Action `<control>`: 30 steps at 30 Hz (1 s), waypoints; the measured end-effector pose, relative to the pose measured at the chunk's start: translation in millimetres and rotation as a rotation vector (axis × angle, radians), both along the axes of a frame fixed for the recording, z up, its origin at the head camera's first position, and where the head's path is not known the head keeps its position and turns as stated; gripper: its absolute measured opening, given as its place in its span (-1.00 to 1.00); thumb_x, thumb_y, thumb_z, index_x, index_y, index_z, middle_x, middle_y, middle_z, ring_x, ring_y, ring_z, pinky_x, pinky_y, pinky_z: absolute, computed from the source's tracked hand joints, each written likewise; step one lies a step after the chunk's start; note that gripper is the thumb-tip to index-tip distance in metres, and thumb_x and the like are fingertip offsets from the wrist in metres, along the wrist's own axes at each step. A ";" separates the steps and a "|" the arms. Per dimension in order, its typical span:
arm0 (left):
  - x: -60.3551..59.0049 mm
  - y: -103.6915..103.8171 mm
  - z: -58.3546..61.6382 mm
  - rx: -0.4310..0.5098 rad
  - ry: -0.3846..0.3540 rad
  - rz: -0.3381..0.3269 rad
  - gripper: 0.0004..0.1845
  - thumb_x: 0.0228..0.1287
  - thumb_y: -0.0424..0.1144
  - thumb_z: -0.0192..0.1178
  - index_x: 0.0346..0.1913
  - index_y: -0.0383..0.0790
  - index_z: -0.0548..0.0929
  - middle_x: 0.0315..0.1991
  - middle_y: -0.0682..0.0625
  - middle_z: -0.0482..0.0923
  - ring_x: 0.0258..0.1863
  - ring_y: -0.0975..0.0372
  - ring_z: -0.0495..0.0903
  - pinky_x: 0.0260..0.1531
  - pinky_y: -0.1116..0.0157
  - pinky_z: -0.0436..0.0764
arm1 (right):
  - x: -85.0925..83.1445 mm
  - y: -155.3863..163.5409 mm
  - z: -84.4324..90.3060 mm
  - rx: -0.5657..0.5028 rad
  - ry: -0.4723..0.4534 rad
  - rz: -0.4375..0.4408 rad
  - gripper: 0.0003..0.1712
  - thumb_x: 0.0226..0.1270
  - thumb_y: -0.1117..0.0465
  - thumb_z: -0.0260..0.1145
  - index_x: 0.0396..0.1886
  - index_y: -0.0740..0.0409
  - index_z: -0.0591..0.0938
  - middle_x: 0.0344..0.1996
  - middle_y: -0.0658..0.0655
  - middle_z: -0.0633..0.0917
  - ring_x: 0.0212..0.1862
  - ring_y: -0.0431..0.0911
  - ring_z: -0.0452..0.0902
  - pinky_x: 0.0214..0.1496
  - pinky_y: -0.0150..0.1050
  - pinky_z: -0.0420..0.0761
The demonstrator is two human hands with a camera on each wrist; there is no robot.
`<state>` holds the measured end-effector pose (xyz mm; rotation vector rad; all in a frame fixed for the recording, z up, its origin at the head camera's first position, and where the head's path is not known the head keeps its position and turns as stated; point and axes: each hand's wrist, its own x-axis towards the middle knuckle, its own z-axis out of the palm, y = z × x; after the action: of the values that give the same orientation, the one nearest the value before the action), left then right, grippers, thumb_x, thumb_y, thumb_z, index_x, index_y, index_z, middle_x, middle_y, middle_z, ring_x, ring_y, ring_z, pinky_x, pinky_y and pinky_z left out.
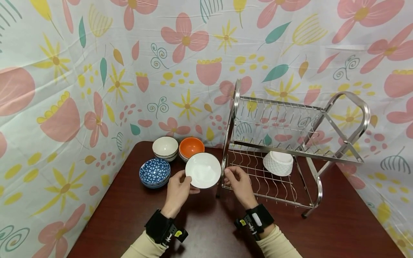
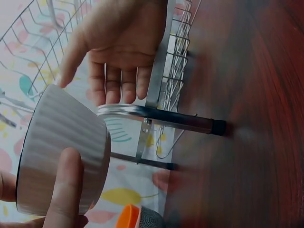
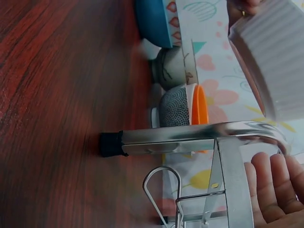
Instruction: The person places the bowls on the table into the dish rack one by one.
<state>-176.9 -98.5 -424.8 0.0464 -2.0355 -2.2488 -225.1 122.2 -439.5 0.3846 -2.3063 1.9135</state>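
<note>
My left hand (image 1: 178, 191) holds a white bowl (image 1: 203, 170) with a thin dark rim, thumb at its edge and fingers beneath. The bowl's inside faces the head camera; its ribbed outer side (image 2: 71, 123) shows in the left wrist view. To its right, my right hand (image 1: 240, 188) is by the rack's left post, a small gap from the bowl. Its palm and loosely bent fingers (image 2: 113, 83) appear in the left wrist view with nothing in them. Beside it stands a two-tier metal dish rack (image 1: 274, 148), with a textured white bowl (image 1: 278, 164) tilted on the lower tier.
Behind and left of the held bowl are stacked cream bowls (image 1: 165, 146), an orange-lined bowl (image 1: 191, 147) on another, and blue patterned bowls (image 1: 155, 171). All stand on a dark red wooden table (image 1: 206, 222). A flowered cloth (image 1: 129, 89) hangs behind and at the sides.
</note>
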 end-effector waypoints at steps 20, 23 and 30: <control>20.1 14.2 29.4 -0.037 0.051 -0.026 -0.61 0.35 -0.48 -0.06 0.20 -0.56 0.39 0.05 -0.39 0.41 -0.43 0.05 0.69 -0.39 0.08 0.66 | 9.9 3.0 6.1 -0.087 -0.001 0.153 -0.70 0.48 0.22 0.10 0.03 0.37 0.52 -0.33 0.24 0.60 -0.32 0.08 0.60 -0.24 0.14 0.60; 21.2 15.4 31.1 -0.039 0.053 -0.031 -0.61 0.35 -0.48 -0.05 0.20 -0.56 0.39 0.06 -0.39 0.40 -0.41 0.04 0.69 -0.40 0.08 0.66 | 9.5 4.2 3.7 -0.163 -0.024 0.201 -0.65 0.49 0.20 0.08 0.06 0.41 0.47 -0.28 0.24 0.60 -0.34 0.01 0.64 -0.22 0.20 0.57; 22.7 18.2 34.6 -0.045 0.052 -0.029 -0.61 0.34 -0.48 -0.04 0.20 -0.57 0.39 0.05 -0.39 0.40 -0.40 0.06 0.69 -0.41 0.09 0.66 | 12.0 5.8 5.8 -0.352 -0.098 0.293 -0.61 0.48 0.20 0.07 0.09 0.46 0.38 -0.15 0.20 0.59 -0.28 -0.02 0.67 -0.16 0.21 0.56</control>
<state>-154.1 -80.3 -390.2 -0.0453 -2.0722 -2.1959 -213.1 128.0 -433.7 0.6259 -1.9949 2.4729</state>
